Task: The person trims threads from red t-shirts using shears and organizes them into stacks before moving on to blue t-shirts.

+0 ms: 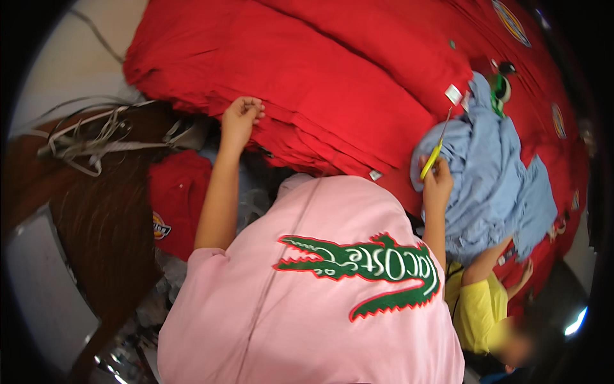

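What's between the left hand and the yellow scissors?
Head view: mostly red fabric from the left hand across, then a strip of light-blue cloth just before the yellow scissors.

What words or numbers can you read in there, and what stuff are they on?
I don't copy out words, but here's where they are:
White lettering, big and clear, across the green crocodile print on the pink shirt.
Oval patches on the red cloth: too blurred.
Rounded patch on the red garment: partly readable.
White tag: too small.
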Demonstrator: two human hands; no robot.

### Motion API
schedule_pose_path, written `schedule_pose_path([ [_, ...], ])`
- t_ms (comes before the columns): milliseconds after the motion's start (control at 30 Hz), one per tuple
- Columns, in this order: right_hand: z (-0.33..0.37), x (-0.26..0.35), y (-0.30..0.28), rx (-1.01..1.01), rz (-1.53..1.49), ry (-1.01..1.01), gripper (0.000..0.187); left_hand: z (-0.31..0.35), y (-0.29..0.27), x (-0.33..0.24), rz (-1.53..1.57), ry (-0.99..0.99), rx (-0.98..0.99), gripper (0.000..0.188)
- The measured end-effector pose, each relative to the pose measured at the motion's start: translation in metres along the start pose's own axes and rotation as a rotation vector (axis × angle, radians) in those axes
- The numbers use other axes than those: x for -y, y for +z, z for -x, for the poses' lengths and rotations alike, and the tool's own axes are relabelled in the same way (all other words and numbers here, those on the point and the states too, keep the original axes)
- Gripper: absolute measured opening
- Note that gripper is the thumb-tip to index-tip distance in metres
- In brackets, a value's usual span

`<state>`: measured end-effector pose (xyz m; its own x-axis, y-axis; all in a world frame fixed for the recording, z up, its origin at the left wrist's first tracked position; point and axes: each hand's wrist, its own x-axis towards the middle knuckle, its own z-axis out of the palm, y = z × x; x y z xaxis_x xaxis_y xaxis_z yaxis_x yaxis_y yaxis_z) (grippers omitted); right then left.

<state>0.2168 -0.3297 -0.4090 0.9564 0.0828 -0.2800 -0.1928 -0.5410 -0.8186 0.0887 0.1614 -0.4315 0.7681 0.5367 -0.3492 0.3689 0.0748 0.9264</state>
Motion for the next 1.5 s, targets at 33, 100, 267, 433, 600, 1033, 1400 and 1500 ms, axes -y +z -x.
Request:
schedule_pose_path([
  [33,0.006,0.004,0.008,-0.007,0.149,-0.028,0.032,0.004,-0.013,0.009,0.079,-0.053,-0.103,0.014],
  [100,0.018,0.014,0.025,-0.031,0.444,-0.103,0.037,0.01,-0.025,0.008,0.164,-0.122,-0.192,0.015],
  [267,0.01,-0.007,0.047,0.019,0.416,-0.155,0.036,0.004,-0.032,-0.009,0.348,-0.095,-0.303,0.024],
  [433,0.011,-0.008,0.038,0.078,0.34,-0.14,0.033,-0.017,-0.031,-0.008,0.37,-0.118,-0.377,0.028],
  [600,0.023,0.008,0.056,0.011,0.357,-0.148,0.034,-0.047,-0.025,-0.01,0.5,-0.133,-0.51,0.021],
  [1033,0.027,-0.05,0.043,0.025,0.006,-0.108,0.034,-0.065,-0.034,-0.016,0.719,-0.04,-0.523,0.018],
  [1400,0.012,-0.004,0.028,0.132,0.303,0.001,0.032,-0.092,-0.086,-0.081,0.093,0.177,-0.447,0.019],
  [1500,-0.009,0.026,-0.009,0.401,0.003,0.137,0.025,-0.112,-0.092,-0.153,-0.003,-0.08,-0.219,0.021],
])
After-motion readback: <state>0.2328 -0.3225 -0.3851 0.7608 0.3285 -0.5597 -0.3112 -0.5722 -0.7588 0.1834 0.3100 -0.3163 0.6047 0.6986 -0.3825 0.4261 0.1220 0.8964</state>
